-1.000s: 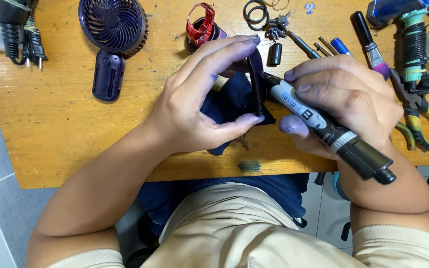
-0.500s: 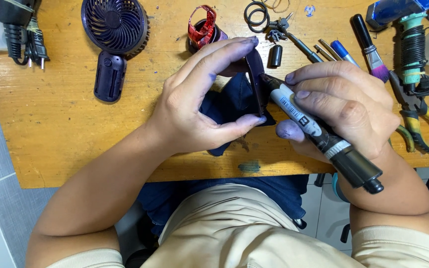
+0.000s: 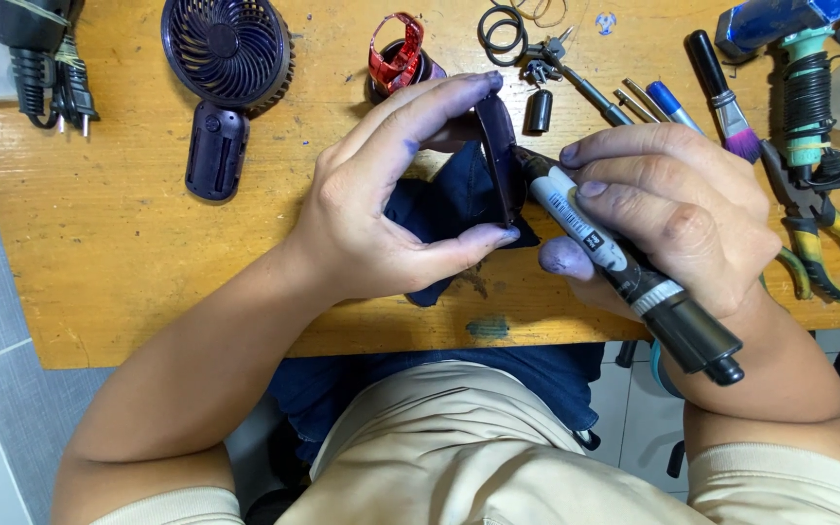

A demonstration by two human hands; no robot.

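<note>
A worn wooden workbench (image 3: 128, 282) fills the view above the person's lap. At its near edge the left hand (image 3: 381, 224) pinches a dark strap (image 3: 498, 160) upright between thumb and fingertips, over a navy cloth (image 3: 439, 209). At three o'clock the right hand (image 3: 673, 219) is closed around a marker (image 3: 624, 267), tip touching the strap. Violet-stained fingers suggest colouring is well underway; how much remains is unclear. Farther off: fan (image 3: 226, 49) at eleven o'clock, pliers (image 3: 819, 233) right.

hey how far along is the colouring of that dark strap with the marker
Done: I cannot tell how much is coloured, as the strap is dark all over; purple ink stains the fingertips. In hand: the left hand pinches the strap over a navy cloth while the right hand presses the marker tip to its edge. Left: unclear.
</note>
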